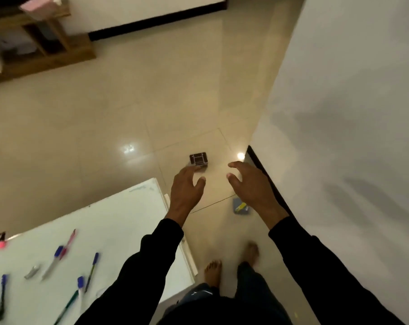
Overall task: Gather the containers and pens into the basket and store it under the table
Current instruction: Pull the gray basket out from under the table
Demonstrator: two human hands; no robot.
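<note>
A small dark square container (198, 159) with inner dividers stands on the tiled floor ahead of me. My left hand (185, 188) hovers just in front of it, fingers spread, holding nothing. My right hand (248, 184) is held out to the right, also open and empty. A grey flat item with a yellow label (240, 206) lies on the floor below my right hand. Several pens and markers (55, 261) lie scattered on a white board (119, 221) at lower left. No basket is in view.
A white wall with a dark skirting (266, 177) runs along the right. A wooden shelf unit (53, 43) stands at the far left, a pink item on top. My bare feet (212, 270) stand on the beige tiles beside the board's edge.
</note>
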